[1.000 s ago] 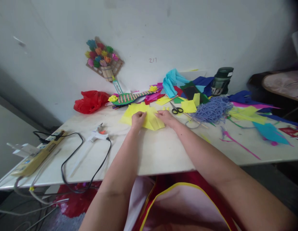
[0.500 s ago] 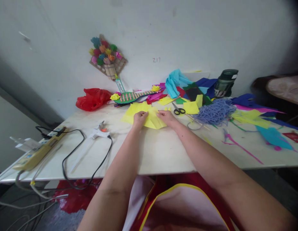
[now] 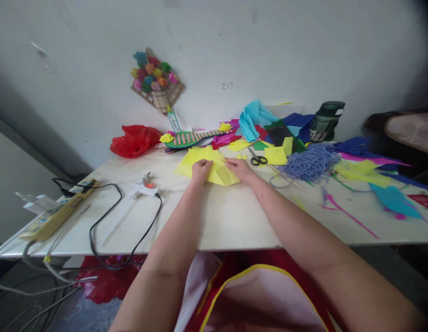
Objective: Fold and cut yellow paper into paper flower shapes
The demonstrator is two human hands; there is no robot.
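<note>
A sheet of yellow paper (image 3: 191,160) lies on the white table (image 3: 231,216), creased into folds. My left hand (image 3: 200,171) rests on its near left part, fingers curled over a fold. My right hand (image 3: 239,169) presses and pinches the paper's right side, fingertips pointing left toward the other hand. Both hands touch the same sheet, a few centimetres apart.
Black scissors (image 3: 258,159), a blue string pile (image 3: 311,161), more coloured paper scraps (image 3: 359,168) and a dark green bottle (image 3: 325,121) lie to the right. A glue gun (image 3: 142,189), its black cable and a power strip (image 3: 55,211) sit left. A red bag (image 3: 134,140) lies by the wall.
The view has shifted slightly. Both hands stay on the yellow paper, with only small finger movements along the fold.
</note>
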